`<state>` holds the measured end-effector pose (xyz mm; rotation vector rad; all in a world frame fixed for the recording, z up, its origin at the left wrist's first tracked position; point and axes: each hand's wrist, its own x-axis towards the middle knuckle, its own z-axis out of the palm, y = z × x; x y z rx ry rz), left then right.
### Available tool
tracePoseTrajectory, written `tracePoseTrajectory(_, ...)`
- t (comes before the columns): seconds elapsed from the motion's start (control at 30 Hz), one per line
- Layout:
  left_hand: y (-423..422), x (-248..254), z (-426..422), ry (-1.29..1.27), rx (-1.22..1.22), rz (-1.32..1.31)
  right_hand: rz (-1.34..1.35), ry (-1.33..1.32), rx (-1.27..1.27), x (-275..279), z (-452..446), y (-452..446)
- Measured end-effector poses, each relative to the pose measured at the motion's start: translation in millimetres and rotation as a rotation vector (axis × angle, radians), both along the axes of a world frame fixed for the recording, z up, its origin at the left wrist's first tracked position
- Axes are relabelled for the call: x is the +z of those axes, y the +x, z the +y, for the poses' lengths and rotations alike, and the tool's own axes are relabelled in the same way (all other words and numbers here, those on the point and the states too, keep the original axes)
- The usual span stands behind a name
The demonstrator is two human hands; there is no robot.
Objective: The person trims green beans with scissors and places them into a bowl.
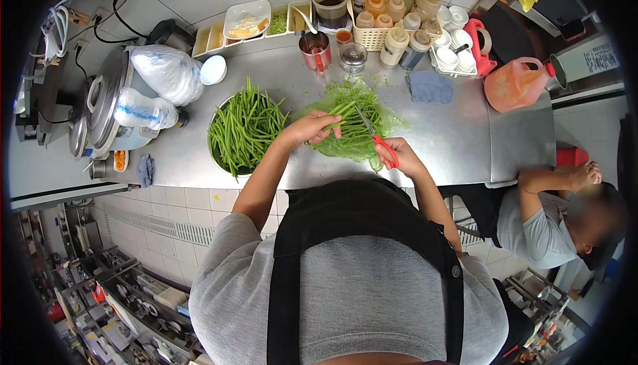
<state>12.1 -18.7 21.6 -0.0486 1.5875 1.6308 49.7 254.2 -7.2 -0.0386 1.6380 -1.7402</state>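
My left hand is closed around a few green beans, their ends pointing toward the scissors. In my right hand is a pair of red-handled scissors, the blades reaching up and left over the beans. Beneath both hands lies a clear green-tinted plastic bag with cut bean pieces and whole beans on it. To the left of my left hand, a round metal bowl is heaped with long green beans. Whether the blades touch a bean is too small to tell.
Along the back stand sauce bottles in a basket, a red metal cup and food containers. A blue cloth and orange jug are at right; wrapped bags at left. A seated person is at far right.
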Motion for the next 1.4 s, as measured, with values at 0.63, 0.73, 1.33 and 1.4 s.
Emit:
tracePoseTrajectory(0.63,-7,-12,-6,-0.171,-0.096,0.061,0.260,0.223,-0.028,-12,-2,-4)
tracePoseTrajectory(0.73,-6,-6,-8,-0.172,-0.048,0.064,0.188,0.222,-0.066,-12,2,-1)
tracePoseTrajectory(1.33,-10,-21,-13,0.048,-0.110,0.205,-0.031,0.053,-0.055,-21,0,-3)
tracePoseTrajectory(1.4,-13,-25,-12,0.024,-0.093,0.200,-0.074,-0.023,-0.062,-20,-1,-2)
